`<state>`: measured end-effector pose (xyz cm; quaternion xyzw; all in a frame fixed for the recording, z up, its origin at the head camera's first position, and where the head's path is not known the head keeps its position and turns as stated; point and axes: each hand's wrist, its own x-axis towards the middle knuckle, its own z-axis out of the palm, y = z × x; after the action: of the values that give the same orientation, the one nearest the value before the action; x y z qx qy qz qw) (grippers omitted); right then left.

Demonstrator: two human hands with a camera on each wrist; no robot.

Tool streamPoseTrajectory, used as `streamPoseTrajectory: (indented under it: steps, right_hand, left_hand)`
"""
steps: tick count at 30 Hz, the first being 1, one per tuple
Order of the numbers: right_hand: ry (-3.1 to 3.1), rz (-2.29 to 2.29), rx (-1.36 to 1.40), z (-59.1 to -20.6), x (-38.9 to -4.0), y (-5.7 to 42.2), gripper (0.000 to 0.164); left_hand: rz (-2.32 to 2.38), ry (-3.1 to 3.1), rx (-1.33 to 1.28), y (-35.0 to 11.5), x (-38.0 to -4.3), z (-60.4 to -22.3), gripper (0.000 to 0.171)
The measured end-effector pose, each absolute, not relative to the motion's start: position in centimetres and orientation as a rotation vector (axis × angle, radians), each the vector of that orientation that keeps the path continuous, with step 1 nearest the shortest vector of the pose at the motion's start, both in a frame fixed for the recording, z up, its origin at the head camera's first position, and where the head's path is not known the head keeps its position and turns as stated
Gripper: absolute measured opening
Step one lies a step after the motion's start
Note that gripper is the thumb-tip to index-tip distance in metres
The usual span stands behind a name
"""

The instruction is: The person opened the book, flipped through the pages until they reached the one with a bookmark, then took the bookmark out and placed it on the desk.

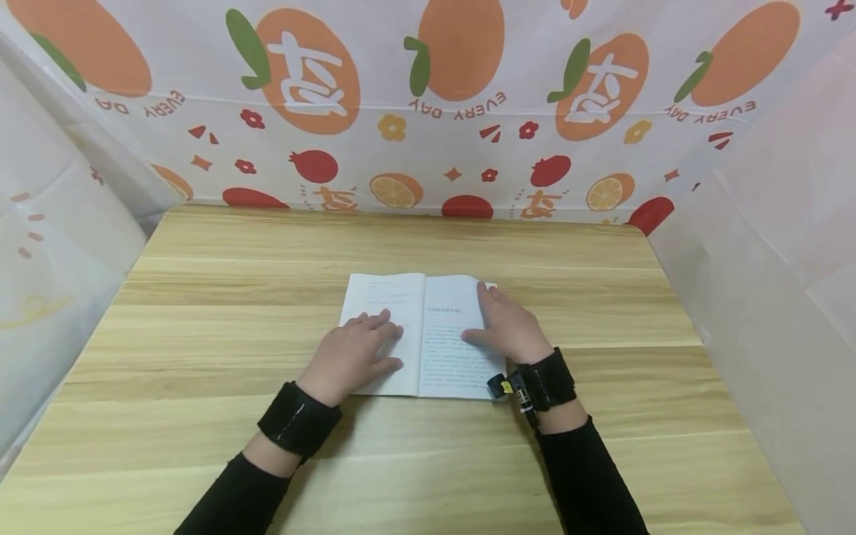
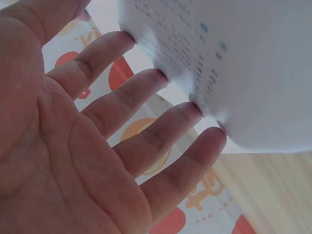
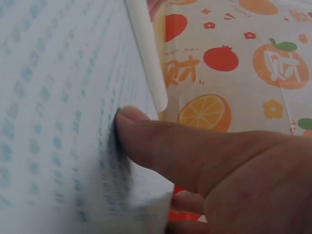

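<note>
An open book lies on the wooden table, with printed text on both pages. My left hand rests on the left page with its fingers spread and nearly straight. In the left wrist view, the fingertips of the left hand touch the printed paper. At the right page's outer edge is my right hand, its thumb over the text and its index finger by the top corner. In the right wrist view, the right hand's thumb presses on the page, while other fingers are partly hidden behind the paper's edge.
The light wooden table spreads around the book on all sides. A fruit-patterned white cloth hangs along the far edge, and pale cloth hangs on both sides. Black bands circle both wrists.
</note>
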<state>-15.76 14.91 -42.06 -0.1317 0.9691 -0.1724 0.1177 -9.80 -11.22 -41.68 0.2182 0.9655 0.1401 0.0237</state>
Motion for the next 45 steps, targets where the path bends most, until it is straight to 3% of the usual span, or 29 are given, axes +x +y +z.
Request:
streamPoseTrajectory:
  steps: [16,36,45]
  right_hand:
    - [2.828,-0.747,-0.571,-39.1,-14.7,15.8,0.078]
    - [2.863,-0.904,-0.381,-38.8,-15.3,16.4,0.074]
    - [2.835,-1.020,-0.510,-37.8,-14.4,15.8,0.074]
  left_hand:
    - [0.494,2.919,0.566,-11.7,-10.0,-40.8,0.049]
    - [0.475,2.942,0.702,-11.5,-10.0,-41.6,0.049]
    - [0.501,2.933,0.703,-11.6,-10.0,-41.7,0.049]
